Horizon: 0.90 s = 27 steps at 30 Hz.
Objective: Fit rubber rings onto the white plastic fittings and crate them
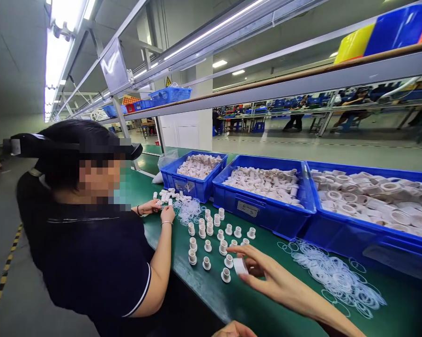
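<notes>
The flanged sleeves (206, 263) look like smooth, matt plastic. The rings (337, 276) are translucent plastic, the bins (277, 218) glossy plastic, and the bench (211, 291) smooth with a sheen.

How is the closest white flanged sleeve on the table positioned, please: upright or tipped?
Upright: the white flanged sleeve sits flange down, open end facing up.

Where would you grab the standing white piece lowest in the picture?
I'd pinch the white piece by its neck, from above: it stands upright on a wide flange, likely awkward to grip so low on the bench, with another piece close behind.
</notes>
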Available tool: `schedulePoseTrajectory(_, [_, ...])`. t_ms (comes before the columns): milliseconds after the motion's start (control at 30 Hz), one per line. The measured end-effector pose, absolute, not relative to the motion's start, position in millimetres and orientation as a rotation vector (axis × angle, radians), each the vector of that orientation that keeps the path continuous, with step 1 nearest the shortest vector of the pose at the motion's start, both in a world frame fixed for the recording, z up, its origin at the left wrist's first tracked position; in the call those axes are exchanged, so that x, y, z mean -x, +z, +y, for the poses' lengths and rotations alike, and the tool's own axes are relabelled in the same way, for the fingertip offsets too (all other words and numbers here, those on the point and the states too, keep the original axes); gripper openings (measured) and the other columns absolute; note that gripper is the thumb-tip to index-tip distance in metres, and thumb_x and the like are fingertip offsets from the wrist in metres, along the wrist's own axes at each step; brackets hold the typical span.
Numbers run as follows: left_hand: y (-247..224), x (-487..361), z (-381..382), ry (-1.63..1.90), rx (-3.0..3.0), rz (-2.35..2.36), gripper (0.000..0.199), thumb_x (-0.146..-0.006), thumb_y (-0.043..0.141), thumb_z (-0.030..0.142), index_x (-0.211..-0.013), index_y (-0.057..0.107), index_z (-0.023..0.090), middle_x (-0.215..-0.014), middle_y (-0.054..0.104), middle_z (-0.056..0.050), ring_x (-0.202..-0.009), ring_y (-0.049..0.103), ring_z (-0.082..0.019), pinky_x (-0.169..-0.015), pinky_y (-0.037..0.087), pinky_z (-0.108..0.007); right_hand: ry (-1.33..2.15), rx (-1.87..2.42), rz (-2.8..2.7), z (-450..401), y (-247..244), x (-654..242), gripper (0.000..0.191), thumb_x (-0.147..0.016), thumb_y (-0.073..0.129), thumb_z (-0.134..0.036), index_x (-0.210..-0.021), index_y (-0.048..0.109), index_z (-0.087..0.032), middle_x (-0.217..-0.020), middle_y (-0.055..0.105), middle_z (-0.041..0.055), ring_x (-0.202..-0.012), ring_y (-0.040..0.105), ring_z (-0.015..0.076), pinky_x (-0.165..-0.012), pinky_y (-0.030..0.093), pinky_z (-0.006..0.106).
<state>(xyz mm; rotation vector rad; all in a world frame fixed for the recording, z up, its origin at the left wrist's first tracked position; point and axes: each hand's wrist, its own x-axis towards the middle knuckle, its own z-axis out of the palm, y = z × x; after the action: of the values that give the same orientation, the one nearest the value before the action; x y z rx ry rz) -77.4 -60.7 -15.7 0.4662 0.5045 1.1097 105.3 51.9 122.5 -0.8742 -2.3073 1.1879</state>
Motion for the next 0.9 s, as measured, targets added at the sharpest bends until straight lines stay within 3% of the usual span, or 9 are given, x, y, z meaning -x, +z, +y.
schedulePoseTrajectory(133, [18.1, 121.7, -19.6, 1.216, -0.462, 0.578, 0.037, -0.092, 0.058, 0.045, -0.116, 0.060, 0.018, -0.109, 0.066, -0.007, -0.093, 0.064, -0.020, -0.076, 0.058, -0.039, 0.881, 0.755, -2.380, 66.8, 109.2, -54.1, 0.015, -0.091, 0.056, -0.026, -0.106, 0.058, -0.025, -0.101, 0.060, 0.0021, -0.090, 0.058, 0.0178, -0.084, 0.048, 0.031])
schedulePoseTrajectory(333, [80.4, 199.0, 91.4, 1.350, -0.460, 0.639, 0.041, -0.098, 0.042, 0.048, -0.115, 0.061, 0.015, -0.103, 0.066, -0.005, -0.091, 0.065, -0.020, -0.074, 0.058, -0.035, 0.267, 0.775, -2.560, 76.6, 59.7, 16.6, 0.014, -0.088, 0.068, -0.026, -0.092, 0.055, -0.021, -0.098, 0.063, 0.0043, -0.089, 0.058, 0.0207, -0.077, 0.046, 0.032])
schedulePoseTrajectory(467, [104.5, 225.3, 131.1, 1.372, -0.458, 0.641, 0.042, -0.091, 0.055, 0.052, -0.117, 0.061, 0.019, -0.103, 0.067, -0.006, -0.085, 0.065, -0.019, -0.067, 0.058, -0.034, 0.133, 0.797, -2.649, 80.0, 34.5, 31.5, 0.013, -0.086, 0.069, -0.027, -0.091, 0.061, -0.019, -0.097, 0.065, 0.0067, -0.090, 0.057, 0.0253, -0.080, 0.044, 0.039])
schedulePoseTrajectory(600, [97.0, 219.2, 115.7, 1.316, -0.442, 0.599, 0.039, -0.090, 0.057, 0.051, -0.114, 0.061, 0.021, -0.098, 0.069, -0.006, -0.084, 0.065, -0.020, -0.065, 0.058, -0.035, 0.040, 0.834, -2.725, 71.3, 23.3, 43.3, 0.014, -0.084, 0.071, -0.030, -0.087, 0.065, -0.018, -0.098, 0.068, 0.0112, -0.098, 0.055, 0.0304, -0.088, 0.042, 0.048])
schedulePoseTrajectory(767, [65.4, 164.9, 81.2, 1.105, -0.421, 0.506, 0.040, -0.089, 0.057, 0.054, -0.108, 0.065, 0.019, -0.089, 0.070, -0.004, -0.078, 0.065, -0.018, -0.065, 0.057, -0.034, 0.137, 0.726, -2.766, 46.2, 42.3, 16.6, 0.025, -0.090, 0.063, -0.049, -0.092, 0.065, -0.024, -0.099, 0.068, 0.0026, -0.099, 0.054, 0.0238, -0.086, 0.041, 0.038])
schedulePoseTrajectory(900, [41.8, 111.9, 65.2, 0.873, -0.416, 0.455, 0.039, -0.089, 0.059, 0.051, -0.106, 0.067, 0.017, -0.096, 0.070, -0.006, -0.080, 0.065, -0.018, -0.067, 0.057, -0.034, 0.410, 0.985, -2.520, 23.8, 58.7, -75.5, 0.021, -0.093, 0.064, -0.046, -0.095, 0.064, -0.025, -0.108, 0.067, -0.0009, -0.098, 0.056, 0.0192, -0.084, 0.042, 0.032])
